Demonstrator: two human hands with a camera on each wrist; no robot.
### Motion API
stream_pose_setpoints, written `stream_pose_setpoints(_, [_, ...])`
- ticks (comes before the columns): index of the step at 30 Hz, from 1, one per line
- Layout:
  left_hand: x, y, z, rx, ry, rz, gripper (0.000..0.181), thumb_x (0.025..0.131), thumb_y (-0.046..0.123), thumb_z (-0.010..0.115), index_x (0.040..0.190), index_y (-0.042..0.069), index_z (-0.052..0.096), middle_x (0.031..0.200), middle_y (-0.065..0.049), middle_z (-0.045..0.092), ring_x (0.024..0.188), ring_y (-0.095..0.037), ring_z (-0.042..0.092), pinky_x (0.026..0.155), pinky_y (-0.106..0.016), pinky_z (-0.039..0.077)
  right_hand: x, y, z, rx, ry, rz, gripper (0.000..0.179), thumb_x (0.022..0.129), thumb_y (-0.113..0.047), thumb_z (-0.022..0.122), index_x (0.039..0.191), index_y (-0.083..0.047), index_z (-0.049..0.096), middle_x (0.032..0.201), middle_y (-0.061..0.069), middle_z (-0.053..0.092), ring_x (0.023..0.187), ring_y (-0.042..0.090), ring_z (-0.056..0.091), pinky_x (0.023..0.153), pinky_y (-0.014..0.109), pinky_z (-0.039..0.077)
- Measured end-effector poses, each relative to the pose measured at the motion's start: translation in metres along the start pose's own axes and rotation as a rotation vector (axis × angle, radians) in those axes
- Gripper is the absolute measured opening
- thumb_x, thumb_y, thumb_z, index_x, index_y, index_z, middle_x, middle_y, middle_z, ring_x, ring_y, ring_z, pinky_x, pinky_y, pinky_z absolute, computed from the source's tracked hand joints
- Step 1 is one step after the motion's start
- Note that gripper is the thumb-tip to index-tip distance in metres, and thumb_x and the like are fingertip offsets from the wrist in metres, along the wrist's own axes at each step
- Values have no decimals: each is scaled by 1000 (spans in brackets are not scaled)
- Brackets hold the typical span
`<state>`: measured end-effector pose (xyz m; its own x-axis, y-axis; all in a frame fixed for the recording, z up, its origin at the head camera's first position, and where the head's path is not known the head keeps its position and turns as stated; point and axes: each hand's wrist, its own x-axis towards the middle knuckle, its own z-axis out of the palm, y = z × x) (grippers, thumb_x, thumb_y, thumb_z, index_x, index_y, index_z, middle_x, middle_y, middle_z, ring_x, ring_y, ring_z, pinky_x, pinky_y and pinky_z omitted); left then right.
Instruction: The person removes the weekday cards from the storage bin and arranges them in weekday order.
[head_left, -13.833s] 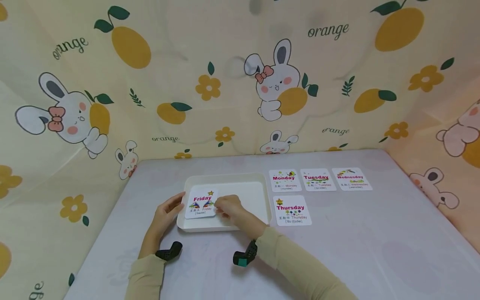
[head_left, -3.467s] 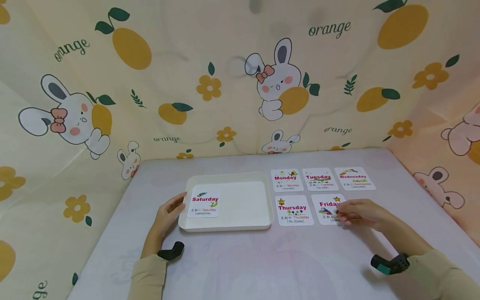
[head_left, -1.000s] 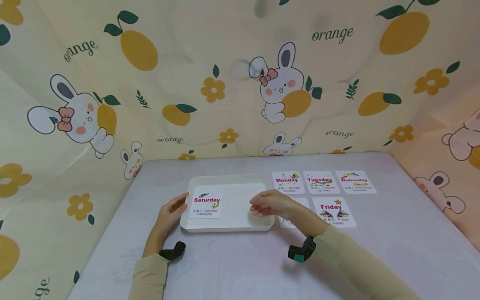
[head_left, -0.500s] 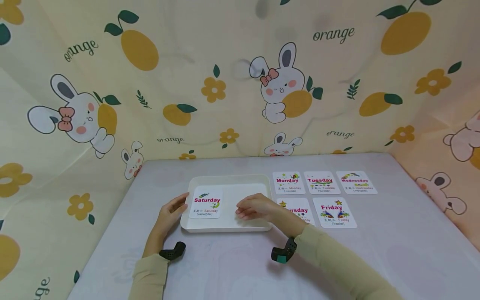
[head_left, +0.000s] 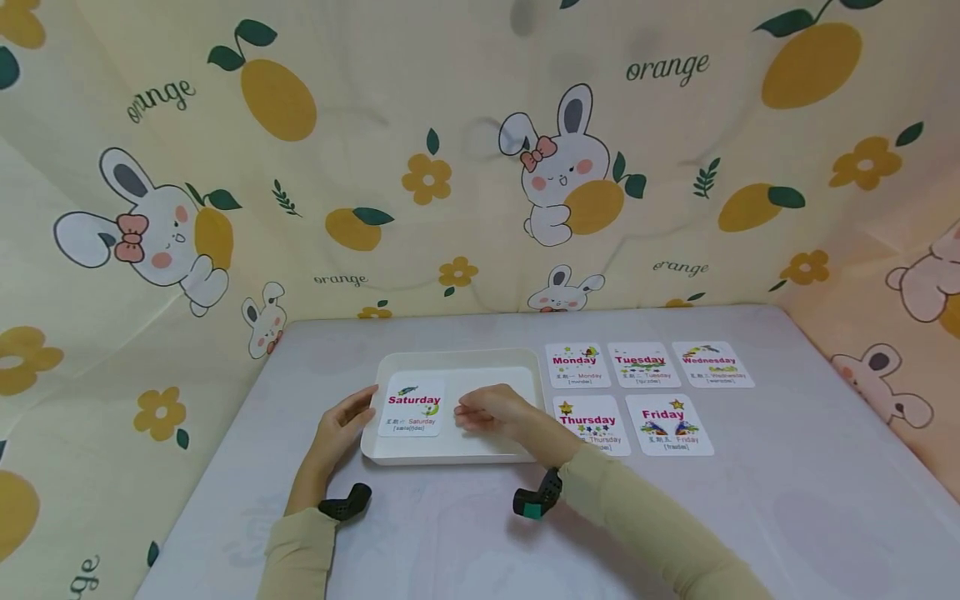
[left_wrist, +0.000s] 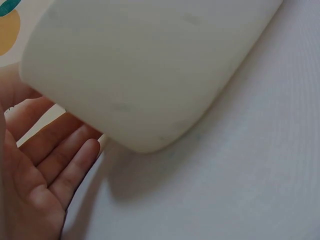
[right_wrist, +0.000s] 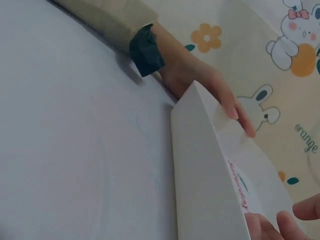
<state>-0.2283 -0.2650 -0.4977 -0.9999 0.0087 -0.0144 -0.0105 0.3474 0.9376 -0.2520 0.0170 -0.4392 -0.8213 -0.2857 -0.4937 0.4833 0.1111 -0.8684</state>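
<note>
The white tray [head_left: 491, 358] has a Saturday card [head_left: 412, 417] lying at its left end. My left hand [head_left: 339, 429] touches the tray's left end with its fingertips; in the left wrist view its fingers [left_wrist: 70, 172] stretch out, their tips partly hidden by the tray wall. My right hand [head_left: 495, 412] hovers over the tray, just right of the Saturday card, fingers loosely bent and a small gap left to the card. Nothing shows between those fingers. At the lower right of the right wrist view, its fingertips [right_wrist: 260, 225] are partly visible.
Right of the tray lie a Monday card [head_left: 573, 375], a Tuesday card [head_left: 643, 373] and a Wednesday card [head_left: 712, 372]. Nearer me lie a Thursday card [head_left: 592, 417], partly hidden by my right arm, and a Friday card [head_left: 669, 437]. A printed cloth [head_left: 480, 283] hangs behind the table.
Friday left the tray for the row right of Thursday, uncovering Saturday. My right hand let go of Friday and came back left over the tray. My left hand stays at the tray's left end.
</note>
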Motion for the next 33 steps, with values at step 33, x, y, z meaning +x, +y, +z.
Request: stream_pose_setpoints(33, [1,0,1,29,8,-32,45,96,21,57,140,13,50,148,-10,50,134,-28,49,90,-2,37,26,4,33,211,186,25,32,91,-4,56,121,10,56,99,19,73,58,8,65,58,15,54])
